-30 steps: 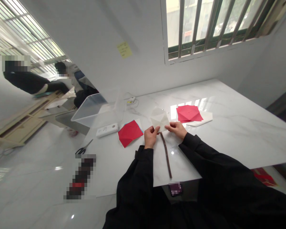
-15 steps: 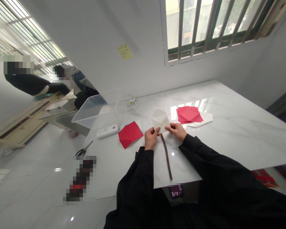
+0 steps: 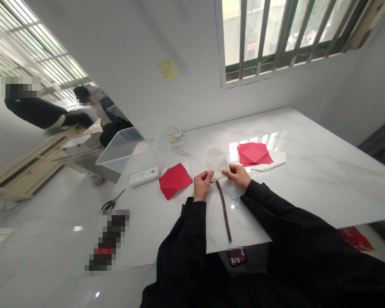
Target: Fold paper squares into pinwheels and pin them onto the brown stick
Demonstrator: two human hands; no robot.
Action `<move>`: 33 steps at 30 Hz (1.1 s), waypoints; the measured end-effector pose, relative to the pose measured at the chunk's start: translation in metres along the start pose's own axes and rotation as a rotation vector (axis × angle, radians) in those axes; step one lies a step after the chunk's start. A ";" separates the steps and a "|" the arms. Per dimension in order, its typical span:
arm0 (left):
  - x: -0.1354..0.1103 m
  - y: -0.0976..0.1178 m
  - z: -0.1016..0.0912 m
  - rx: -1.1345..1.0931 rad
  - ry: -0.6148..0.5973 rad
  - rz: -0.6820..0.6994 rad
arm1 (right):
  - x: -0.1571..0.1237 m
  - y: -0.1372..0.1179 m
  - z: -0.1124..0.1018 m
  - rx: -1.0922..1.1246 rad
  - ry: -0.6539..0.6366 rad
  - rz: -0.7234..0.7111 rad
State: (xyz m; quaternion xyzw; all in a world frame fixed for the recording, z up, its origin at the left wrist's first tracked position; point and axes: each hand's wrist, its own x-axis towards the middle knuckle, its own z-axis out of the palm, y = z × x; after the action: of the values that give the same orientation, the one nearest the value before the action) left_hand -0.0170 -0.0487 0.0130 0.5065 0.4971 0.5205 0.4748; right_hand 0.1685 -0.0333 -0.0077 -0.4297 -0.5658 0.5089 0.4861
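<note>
Left hand [image 3: 201,184] and right hand [image 3: 239,175] are close together over the counter [image 3: 308,179], each pinched on a lower corner of one white paper [image 3: 216,161]; thumbs on the near face, fingers behind; the paper is folded and creased, and is held tilted up off the surface between the two hands. Both arms are in black sleeves.

Directly below the paper a dark stick [image 3: 224,210] lies flat on the counter, running from just under the hands toward the near edge; whether its far end touches the paper cannot be told.

Left of the left hand a red sheet [image 3: 175,179] lies flat on a pale sheet with a blue edge showing; just beyond it is a white box [image 3: 144,176]; scissors [image 3: 113,200] lie near the counter's left edge. A clear bin [image 3: 125,147] stands at the far left corner; a small device [image 3: 177,136] with a cable lies near the wall.

Right of the right hand a second red sheet [image 3: 254,152] rests partly on a white sheet [image 3: 276,159].

On the wall is a yellow note [image 3: 167,68]; a barred window [image 3: 276,34] is above the counter. Other persons are at a bench far left, well apart from the counter.
</note>
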 end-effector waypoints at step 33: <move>0.001 0.000 0.002 -0.030 0.058 0.077 | 0.001 0.007 0.001 -0.096 0.088 0.027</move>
State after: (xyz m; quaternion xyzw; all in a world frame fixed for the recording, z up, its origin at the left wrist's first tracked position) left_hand -0.0145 -0.0475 0.0130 0.5027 0.4830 0.5602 0.4474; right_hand 0.1677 -0.0318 -0.0150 -0.4820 -0.5617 0.4685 0.4825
